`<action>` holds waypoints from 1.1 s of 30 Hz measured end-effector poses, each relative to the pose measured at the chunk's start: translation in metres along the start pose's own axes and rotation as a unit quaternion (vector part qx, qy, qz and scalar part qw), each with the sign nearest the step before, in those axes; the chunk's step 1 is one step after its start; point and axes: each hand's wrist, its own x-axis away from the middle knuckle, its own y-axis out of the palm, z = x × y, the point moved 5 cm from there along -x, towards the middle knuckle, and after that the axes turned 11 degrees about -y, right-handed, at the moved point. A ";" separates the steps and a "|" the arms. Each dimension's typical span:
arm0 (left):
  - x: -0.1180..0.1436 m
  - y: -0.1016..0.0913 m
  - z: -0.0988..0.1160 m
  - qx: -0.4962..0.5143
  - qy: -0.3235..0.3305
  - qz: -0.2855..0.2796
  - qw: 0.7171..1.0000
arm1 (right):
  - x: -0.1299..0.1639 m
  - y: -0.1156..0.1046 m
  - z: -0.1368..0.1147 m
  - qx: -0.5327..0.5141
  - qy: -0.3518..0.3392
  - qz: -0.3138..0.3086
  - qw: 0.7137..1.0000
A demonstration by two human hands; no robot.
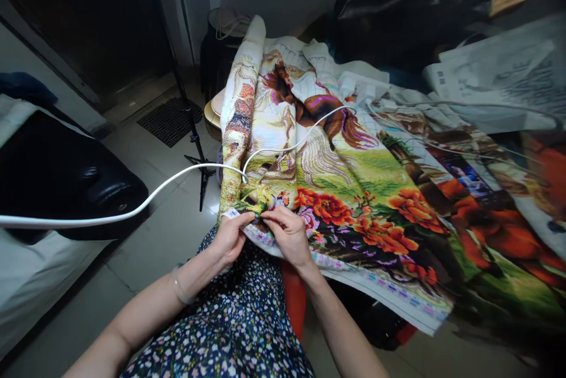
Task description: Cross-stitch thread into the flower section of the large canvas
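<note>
pinching the near edge of the embroidered cloth [336, 189], the left hand [230, 239] and right hand [289, 233] sit close together, fingertips closed on the fabric; the cloth drapes across the lap and a white cable [132, 210] crosses it just above the hands

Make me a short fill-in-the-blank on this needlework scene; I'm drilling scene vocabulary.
1. Both hands, left hand and right hand, pinch the near edge of the embroidered ____.
2. The cable crossing the picture is ____ in colour.
3. The big stitched flowers beside the right hand are ____.
4. The left wrist wears a ____.

Missing words: cloth; white; orange; bracelet
</note>
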 end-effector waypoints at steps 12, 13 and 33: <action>0.001 -0.001 -0.002 0.007 -0.006 0.010 1.000 | -0.003 -0.003 -0.010 0.072 -0.037 -0.028 0.996; 0.001 -0.001 -0.002 0.006 -0.006 0.011 1.000 | -0.003 -0.003 -0.011 0.082 -0.041 -0.031 0.995; 0.006 0.009 -0.004 -0.090 0.078 -0.004 0.993 | -0.016 0.016 -0.046 0.226 -0.072 -0.081 0.968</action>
